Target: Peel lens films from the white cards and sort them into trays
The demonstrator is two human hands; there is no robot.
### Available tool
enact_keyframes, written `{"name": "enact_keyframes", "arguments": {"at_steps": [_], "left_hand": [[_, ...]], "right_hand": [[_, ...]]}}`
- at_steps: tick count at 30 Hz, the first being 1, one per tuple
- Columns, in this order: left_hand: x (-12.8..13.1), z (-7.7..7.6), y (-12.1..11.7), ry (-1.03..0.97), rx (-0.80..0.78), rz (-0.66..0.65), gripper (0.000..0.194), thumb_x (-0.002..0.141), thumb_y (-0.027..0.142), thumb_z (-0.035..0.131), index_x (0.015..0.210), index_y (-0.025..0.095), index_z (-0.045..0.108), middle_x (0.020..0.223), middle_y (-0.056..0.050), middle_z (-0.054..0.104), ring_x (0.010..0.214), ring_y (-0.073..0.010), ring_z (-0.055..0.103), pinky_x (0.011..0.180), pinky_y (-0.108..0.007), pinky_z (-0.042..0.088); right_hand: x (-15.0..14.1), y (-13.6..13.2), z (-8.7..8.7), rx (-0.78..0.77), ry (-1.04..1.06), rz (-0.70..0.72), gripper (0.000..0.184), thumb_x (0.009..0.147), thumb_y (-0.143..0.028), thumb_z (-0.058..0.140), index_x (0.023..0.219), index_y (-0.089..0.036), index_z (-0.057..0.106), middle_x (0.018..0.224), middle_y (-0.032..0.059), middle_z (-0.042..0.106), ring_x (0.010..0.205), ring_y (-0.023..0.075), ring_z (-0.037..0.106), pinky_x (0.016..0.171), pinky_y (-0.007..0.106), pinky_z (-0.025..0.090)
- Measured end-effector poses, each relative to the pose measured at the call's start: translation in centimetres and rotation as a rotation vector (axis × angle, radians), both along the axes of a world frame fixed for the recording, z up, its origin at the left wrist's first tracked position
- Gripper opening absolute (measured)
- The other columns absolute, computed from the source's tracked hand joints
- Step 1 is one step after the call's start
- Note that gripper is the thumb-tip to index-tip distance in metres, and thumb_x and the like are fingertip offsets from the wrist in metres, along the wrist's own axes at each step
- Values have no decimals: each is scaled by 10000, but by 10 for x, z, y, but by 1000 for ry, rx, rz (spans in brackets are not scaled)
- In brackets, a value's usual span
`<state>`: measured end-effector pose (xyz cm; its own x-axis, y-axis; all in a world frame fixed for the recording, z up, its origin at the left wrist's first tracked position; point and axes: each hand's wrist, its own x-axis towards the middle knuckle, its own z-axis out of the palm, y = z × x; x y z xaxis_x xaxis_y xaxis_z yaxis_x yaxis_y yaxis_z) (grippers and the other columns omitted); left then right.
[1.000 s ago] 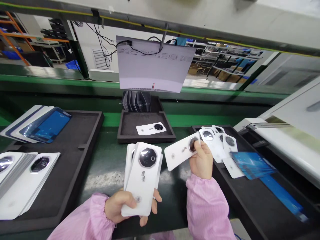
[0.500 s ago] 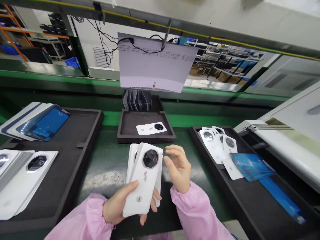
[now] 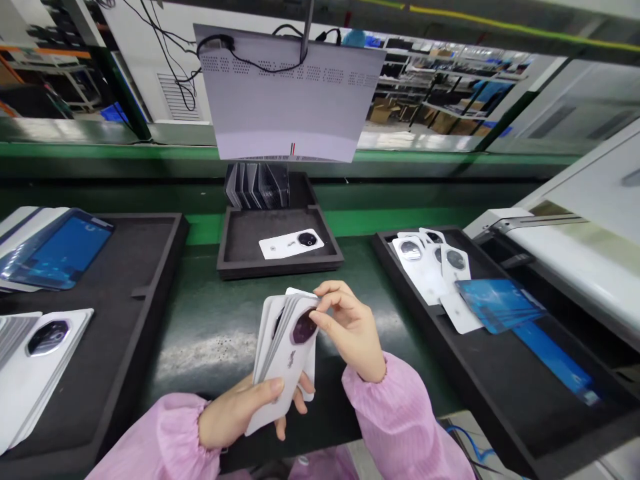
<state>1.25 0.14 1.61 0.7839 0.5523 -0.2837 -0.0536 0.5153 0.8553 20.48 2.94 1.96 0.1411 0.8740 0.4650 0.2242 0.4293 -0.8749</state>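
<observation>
My left hand point(image 3: 245, 413) grips the lower end of a fanned stack of white phone back covers point(image 3: 285, 357), each with a dark round camera ring. My right hand point(image 3: 347, 330) pinches the top edge of the front cover in that stack, thumb beside the camera ring. Both hands are above the green belt point(image 3: 210, 327) in pink sleeves. On the right, a black tray point(image 3: 500, 393) holds several white back covers point(image 3: 430, 267) and blue film sheets point(image 3: 500, 303).
A small black tray point(image 3: 235, 257) straight ahead holds one white cover point(image 3: 290, 245) and upright dark sheets. A left black tray point(image 3: 125, 333) carries stacked white covers point(image 3: 35, 367) and blue-filmed panels point(image 3: 55, 250). A white panel point(image 3: 285, 100) hangs overhead. A white machine point(image 3: 575, 247) stands right.
My right hand laid a white cover on the right tray, came back empty, and now pinches the top of the stack in my left hand. The stack tilted edge-on.
</observation>
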Motion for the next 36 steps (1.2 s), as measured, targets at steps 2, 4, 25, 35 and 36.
{"name": "enact_keyframes", "arguments": {"at_steps": [2, 4, 25, 35, 36], "left_hand": [[0, -2, -1, -86, -109, -17, 501, 843, 509, 426, 1058, 96, 611, 967, -146, 613, 595, -153, 587, 561, -280, 458], [0, -5, -2, -195, -227, -39, 589, 844, 544, 374, 1083, 57, 602, 945, -178, 628, 577, -177, 607, 510, -272, 443], [3, -3, -8, -492, -420, -40, 560, 859, 490, 391, 1058, 18, 618, 797, -170, 676, 715, -250, 652, 437, -258, 486], [3, -6, -10, -519, -426, 1, 521, 878, 459, 375, 1044, 22, 604, 802, -136, 675, 706, -213, 657, 468, -245, 495], [2, -8, -10, -524, -429, 3, 524, 877, 464, 373, 1042, 23, 602, 804, -139, 674, 708, -209, 659, 473, -243, 498]], "right_hand": [[-4, -5, 0, 213, -195, -141, 104, 747, -124, 642, 726, -199, 573, 902, 42, 603, 983, 207, 566, 846, 393, 464], [-9, -10, -1, 451, -402, -155, 102, 772, -98, 605, 766, -199, 593, 853, 26, 652, 1006, 202, 574, 897, 411, 440], [-8, -30, 18, 695, -540, 216, 144, 845, -127, 495, 811, -95, 632, 810, 131, 727, 986, 229, 653, 813, 323, 583], [-10, -28, 13, 732, -503, 235, 123, 822, -151, 525, 814, -73, 618, 792, 160, 720, 943, 253, 668, 779, 337, 592], [-10, -28, 13, 732, -506, 231, 125, 827, -152, 518, 818, -76, 616, 791, 157, 720, 951, 251, 665, 777, 336, 593]]}}
